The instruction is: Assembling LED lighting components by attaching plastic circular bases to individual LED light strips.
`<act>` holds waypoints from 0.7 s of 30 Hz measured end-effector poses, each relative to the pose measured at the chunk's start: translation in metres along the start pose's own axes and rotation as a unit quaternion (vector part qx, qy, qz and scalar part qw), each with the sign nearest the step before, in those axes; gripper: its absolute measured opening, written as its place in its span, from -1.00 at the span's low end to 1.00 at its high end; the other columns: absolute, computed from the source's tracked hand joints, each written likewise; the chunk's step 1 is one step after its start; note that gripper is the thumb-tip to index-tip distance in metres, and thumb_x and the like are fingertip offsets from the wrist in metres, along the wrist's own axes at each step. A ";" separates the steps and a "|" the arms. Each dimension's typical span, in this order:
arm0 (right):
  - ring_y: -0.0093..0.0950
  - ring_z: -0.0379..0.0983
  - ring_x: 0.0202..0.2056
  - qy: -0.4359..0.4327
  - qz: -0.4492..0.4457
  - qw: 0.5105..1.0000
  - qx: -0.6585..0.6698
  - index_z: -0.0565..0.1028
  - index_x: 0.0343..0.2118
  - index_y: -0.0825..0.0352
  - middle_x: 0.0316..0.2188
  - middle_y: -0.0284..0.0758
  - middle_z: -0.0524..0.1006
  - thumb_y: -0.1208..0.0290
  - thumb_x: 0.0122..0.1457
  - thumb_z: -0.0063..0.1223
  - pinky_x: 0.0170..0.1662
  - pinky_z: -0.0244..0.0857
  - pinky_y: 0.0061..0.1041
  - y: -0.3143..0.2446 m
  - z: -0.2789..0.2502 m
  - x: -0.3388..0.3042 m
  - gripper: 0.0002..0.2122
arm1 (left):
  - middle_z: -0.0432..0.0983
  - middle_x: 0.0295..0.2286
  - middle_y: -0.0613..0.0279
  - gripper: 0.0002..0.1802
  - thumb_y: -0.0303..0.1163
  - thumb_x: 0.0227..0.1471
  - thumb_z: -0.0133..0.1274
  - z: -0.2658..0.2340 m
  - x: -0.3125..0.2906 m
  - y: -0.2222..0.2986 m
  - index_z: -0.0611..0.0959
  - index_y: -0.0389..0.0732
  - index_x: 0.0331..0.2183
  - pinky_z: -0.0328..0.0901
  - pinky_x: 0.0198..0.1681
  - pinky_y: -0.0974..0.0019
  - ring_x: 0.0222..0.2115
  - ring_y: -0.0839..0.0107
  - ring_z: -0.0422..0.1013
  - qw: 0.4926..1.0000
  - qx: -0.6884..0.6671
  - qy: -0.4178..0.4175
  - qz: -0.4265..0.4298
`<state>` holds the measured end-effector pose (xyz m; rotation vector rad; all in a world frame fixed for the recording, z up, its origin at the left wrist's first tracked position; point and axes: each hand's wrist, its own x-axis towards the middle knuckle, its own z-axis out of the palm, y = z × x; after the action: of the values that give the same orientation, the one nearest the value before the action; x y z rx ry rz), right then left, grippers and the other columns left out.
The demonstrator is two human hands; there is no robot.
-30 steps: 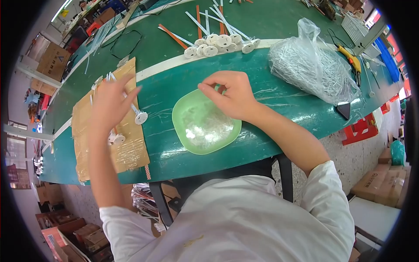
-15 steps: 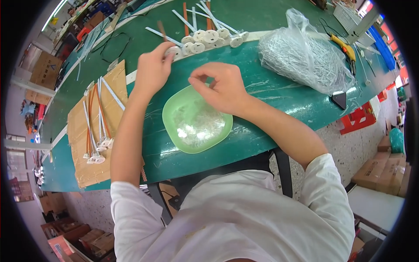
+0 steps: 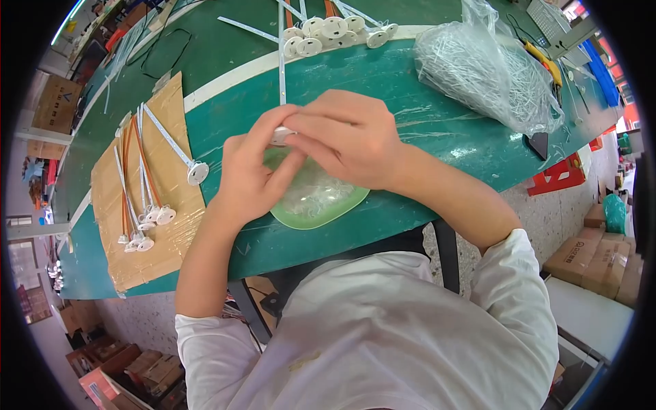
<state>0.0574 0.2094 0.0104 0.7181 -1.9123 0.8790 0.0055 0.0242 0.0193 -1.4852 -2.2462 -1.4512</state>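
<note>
In front of me, my left hand is closed on a small white disc from which a long, flat white strip points away over the table. My right hand meets it there, thumb and fingers pinched at the disc's right side. Whatever sits between those fingertips is hidden. Below both hands stands a light-green bowl holding small clear pieces. Similar white discs with white and orange strips lie heaped beyond my hands.
Cardboard at left carries several disc-and-strip pieces; one single disc lies at its right edge. On the right are a clear bag of thin white strands, a yellow-handled tool and a black object. A red stool stands beyond the table edge.
My left hand has drawn a disc with its strip from the heap toward me. My right hand has come up against it. One disc piece now rests at the cardboard's right edge.
</note>
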 end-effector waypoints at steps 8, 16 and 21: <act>-0.30 0.48 -0.45 -0.039 -0.063 0.997 -0.033 0.58 -0.33 0.41 -0.38 -0.28 0.50 0.66 -0.27 0.25 -0.44 0.42 -0.44 -0.012 0.009 -0.005 -0.69 | 0.55 -0.40 -0.06 -0.59 -0.60 -0.13 0.17 -0.006 -0.007 0.004 0.55 -0.27 -0.13 0.38 -0.41 0.14 -0.41 -0.04 0.52 0.995 0.077 -0.058 -0.013; -0.31 0.51 -0.42 -0.037 -0.044 0.998 0.005 0.59 -0.29 0.41 -0.37 -0.27 0.54 0.69 -0.15 0.26 -0.40 0.44 -0.44 -0.006 0.004 0.000 -0.72 | 0.54 -0.40 -0.08 -0.63 -0.60 -0.02 0.12 -0.001 -0.004 0.002 0.49 -0.29 -0.10 0.37 -0.37 0.12 -0.38 -0.08 0.51 0.997 0.070 -0.045 -0.007; -0.35 0.55 -0.39 -0.054 -0.009 0.997 0.060 0.64 -0.26 0.39 -0.31 -0.24 0.60 0.69 -0.05 0.27 -0.39 0.45 -0.49 -0.003 -0.002 0.002 -0.76 | 0.55 -0.37 -0.07 -0.69 -0.60 0.08 0.08 -0.003 -0.001 0.007 0.48 -0.29 -0.10 0.36 -0.36 0.17 -0.37 -0.09 0.51 0.998 0.009 -0.043 -0.053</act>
<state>0.0597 0.2096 0.0136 0.8687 -1.9565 0.9684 0.0105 0.0220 0.0253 -1.4711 -2.4164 -1.4172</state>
